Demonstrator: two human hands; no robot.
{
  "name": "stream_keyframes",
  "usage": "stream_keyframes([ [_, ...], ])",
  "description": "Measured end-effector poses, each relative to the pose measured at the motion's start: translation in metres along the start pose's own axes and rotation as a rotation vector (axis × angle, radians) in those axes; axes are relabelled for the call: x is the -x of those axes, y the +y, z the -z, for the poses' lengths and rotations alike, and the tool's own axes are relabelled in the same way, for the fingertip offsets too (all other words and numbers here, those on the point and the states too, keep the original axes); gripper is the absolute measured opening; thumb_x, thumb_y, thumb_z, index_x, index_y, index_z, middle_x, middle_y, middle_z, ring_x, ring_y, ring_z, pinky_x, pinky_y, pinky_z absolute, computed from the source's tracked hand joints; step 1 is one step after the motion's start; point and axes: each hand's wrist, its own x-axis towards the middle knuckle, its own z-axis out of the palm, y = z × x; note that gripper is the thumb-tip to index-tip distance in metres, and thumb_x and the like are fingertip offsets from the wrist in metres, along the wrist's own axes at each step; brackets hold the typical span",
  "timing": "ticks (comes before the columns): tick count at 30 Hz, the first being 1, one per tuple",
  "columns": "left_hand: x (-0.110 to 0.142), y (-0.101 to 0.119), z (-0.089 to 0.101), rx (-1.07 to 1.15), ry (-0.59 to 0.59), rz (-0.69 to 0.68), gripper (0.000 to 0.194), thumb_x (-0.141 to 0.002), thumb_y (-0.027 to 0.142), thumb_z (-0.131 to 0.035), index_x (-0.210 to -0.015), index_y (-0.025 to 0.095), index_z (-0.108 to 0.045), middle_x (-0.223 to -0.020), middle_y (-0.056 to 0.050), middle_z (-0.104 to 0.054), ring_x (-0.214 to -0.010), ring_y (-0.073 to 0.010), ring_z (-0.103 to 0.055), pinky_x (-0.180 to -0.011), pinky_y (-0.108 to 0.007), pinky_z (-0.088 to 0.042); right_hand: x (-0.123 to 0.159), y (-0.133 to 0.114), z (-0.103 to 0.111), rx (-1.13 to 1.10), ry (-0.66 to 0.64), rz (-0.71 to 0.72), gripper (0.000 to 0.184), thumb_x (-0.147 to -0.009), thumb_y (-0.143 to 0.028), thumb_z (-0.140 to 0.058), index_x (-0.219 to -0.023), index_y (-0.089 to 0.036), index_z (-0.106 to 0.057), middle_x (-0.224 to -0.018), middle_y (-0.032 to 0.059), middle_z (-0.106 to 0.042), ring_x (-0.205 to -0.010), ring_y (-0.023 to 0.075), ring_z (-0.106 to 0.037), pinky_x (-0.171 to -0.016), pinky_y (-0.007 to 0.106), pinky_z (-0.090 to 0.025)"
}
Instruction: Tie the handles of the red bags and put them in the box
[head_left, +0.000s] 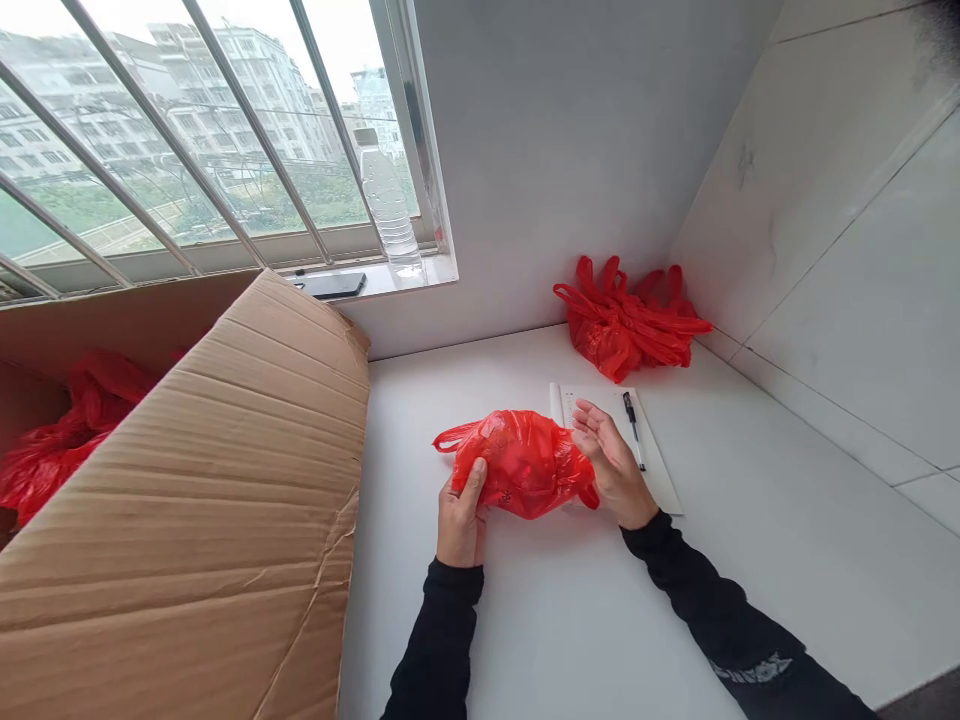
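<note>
The cardboard box (225,520) on the left held red plastic (90,410), its raised flap hiding part of the inside. A water bottle (390,215) and a phone (335,287) were on the windowsill (435,270); more red bags (630,325) sat heaped at the table's (540,630) far edge, and a pen (632,420) lay on a notepad (664,485), partly covered by the right hand (616,475). The red bag (529,465) was above the table between both hands — long axis running left to right, one handle loop pointing left. The left hand (461,520) gripped its left end, thumb on top; the right was open, fingers extended, beside the other end — contact unclear.
</note>
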Motion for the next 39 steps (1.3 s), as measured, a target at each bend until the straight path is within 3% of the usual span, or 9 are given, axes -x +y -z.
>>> stream_keyframes([
  [3,0.001,-0.002,-0.001,-0.075,-0.033,-0.021,0.029,-0.082,0.043,-0.077,-0.102,0.022,-0.08,-0.098,-0.006,-0.078,-0.105,-0.0301,-0.07,-0.092,-0.04,-0.055,0.005,-0.006,-0.003,0.217,0.037,0.188,0.047,-0.092,-0.053,-0.06,-0.132,-0.03,-0.058,-0.144,0.0072,-0.053,-0.137,0.0285,-0.046,-0.118,0.05,-0.034],
  [6,0.0,-0.008,0.002,-0.226,-0.123,-0.077,0.031,-0.086,0.044,-0.073,-0.107,0.022,-0.079,-0.101,-0.007,-0.078,-0.108,-0.0303,-0.067,-0.096,-0.041,-0.051,0.011,-0.014,-0.01,0.324,-0.055,0.239,0.036,-0.092,-0.053,-0.06,-0.118,-0.029,-0.066,-0.126,0.0073,-0.063,-0.126,0.0289,-0.054,-0.113,0.049,-0.039],
  [11,-0.004,-0.017,0.01,-0.404,-0.188,-0.123,0.031,-0.091,0.049,-0.065,-0.089,0.021,-0.078,-0.081,-0.005,-0.072,-0.082,-0.0259,-0.064,-0.078,-0.038,-0.051,0.014,-0.019,-0.014,0.299,-0.095,0.168,0.03,-0.088,-0.047,-0.067,-0.108,-0.025,-0.066,-0.11,0.0061,-0.07,-0.109,0.0275,-0.063,-0.102,0.045,-0.047],
  [14,-0.004,-0.016,0.01,-0.398,-0.188,-0.117,0.033,-0.09,0.049,-0.066,-0.081,0.019,-0.076,-0.077,-0.005,-0.07,-0.079,-0.025,-0.063,-0.077,-0.038,-0.05,0.013,-0.019,-0.012,0.22,-0.1,0.102,0.02,-0.089,-0.041,-0.066,-0.099,-0.024,-0.067,-0.101,0.0043,-0.072,-0.096,0.0242,-0.066,-0.091,0.04,-0.051],
  [20,0.001,-0.005,-0.008,-0.289,-0.134,-0.079,0.029,-0.082,0.041,-0.076,-0.101,0.019,-0.076,-0.096,-0.007,-0.074,-0.097,-0.0277,-0.066,-0.088,-0.036,-0.051,0.012,-0.019,-0.011,0.159,-0.025,0.085,0.019,-0.09,-0.042,-0.066,-0.092,-0.024,-0.067,-0.09,0.0031,-0.071,-0.085,0.0224,-0.065,-0.084,0.036,-0.05],
  [24,0.005,0.002,-0.015,-0.226,-0.077,-0.042,0.032,-0.077,0.039,-0.081,-0.1,0.017,-0.073,-0.094,-0.007,-0.072,-0.09,-0.0247,-0.067,-0.084,-0.034,-0.053,0.014,-0.016,-0.013,0.112,-0.026,0.082,0.019,-0.09,-0.042,-0.066,-0.091,-0.023,-0.066,-0.087,0.003,-0.07,-0.084,0.0222,-0.064,-0.082,0.035,-0.05],
  [32,0.006,0.0,-0.007,-0.253,-0.341,-0.019,0.05,-0.074,0.028,-0.084,-0.119,0.022,-0.064,-0.114,-0.008,-0.067,-0.104,-0.0237,-0.061,-0.089,-0.033,-0.051,0.004,-0.01,-0.007,0.074,0.085,0.031,0.026,-0.089,-0.048,-0.067,-0.093,-0.022,-0.065,-0.086,0.0037,-0.069,-0.078,0.0208,-0.062,-0.077,0.034,-0.05],
  [36,0.003,-0.006,-0.007,-0.278,-0.257,-0.03,0.041,-0.076,0.028,-0.083,-0.112,0.02,-0.066,-0.113,-0.008,-0.068,-0.105,-0.0217,-0.062,-0.089,-0.032,-0.051,0.0,-0.006,-0.004,0.044,0.09,0.01,0.028,-0.088,-0.049,-0.067,-0.091,-0.021,-0.066,-0.085,0.004,-0.069,-0.078,0.0209,-0.062,-0.077,0.034,-0.05],
  [39,0.001,-0.009,-0.007,-0.258,-0.16,0.018,0.042,-0.071,0.031,-0.087,-0.105,0.018,-0.066,-0.097,-0.007,-0.07,-0.085,-0.0194,-0.065,-0.074,-0.031,-0.055,0.001,-0.005,-0.005,0.04,0.07,0.009,0.028,-0.088,-0.049,-0.067,-0.091,-0.021,-0.066,-0.085,0.0037,-0.069,-0.078,0.0208,-0.063,-0.076,0.034,-0.05],
])
